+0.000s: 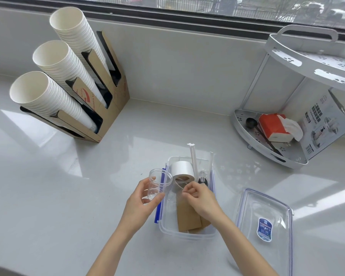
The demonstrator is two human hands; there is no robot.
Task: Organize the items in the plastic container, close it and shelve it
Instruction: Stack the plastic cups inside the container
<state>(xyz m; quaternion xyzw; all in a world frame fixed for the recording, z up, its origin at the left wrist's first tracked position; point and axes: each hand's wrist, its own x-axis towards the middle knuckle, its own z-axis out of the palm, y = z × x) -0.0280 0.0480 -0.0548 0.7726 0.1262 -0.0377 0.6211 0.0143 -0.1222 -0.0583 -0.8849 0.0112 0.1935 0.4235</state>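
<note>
Left hand (139,198): fingers (154,200) wrapped around a clear plastic jar (157,184), held tilted, mouth facing away, just outside the left wall of the plastic container (187,235).

Right hand (202,198): fingers (187,191) pinched narrow over the container, at the near end of a white tape roll (182,172). They appear to hold the roll's loose strip; exact contact is too small to confirm.

Container sits open on the desk (88,196), under the right fingers. Inside: the tape roll just beyond the fingertips, brown cardboard sleeves (187,218) beneath the right palm, wrapped straws (193,162) and a dark fork (202,181) beyond the fingers to the right, straws sticking out over the far rim. Lid (267,226) lies on the desk, right of the right wrist, apart from the container. Corner shelf rack (267,140) stands well beyond the right hand.

Step in hand (judged): tidying the contents, jar not yet placed.

Method notes:
- Settle the tape roll flat, loose end tucked, before releasing.
- Lay the jar in the free space at the left, near the left fingers.
- Angle the straws below the rim, or the lid will not seat.
- Keep sleeves flat at the bottom.
</note>
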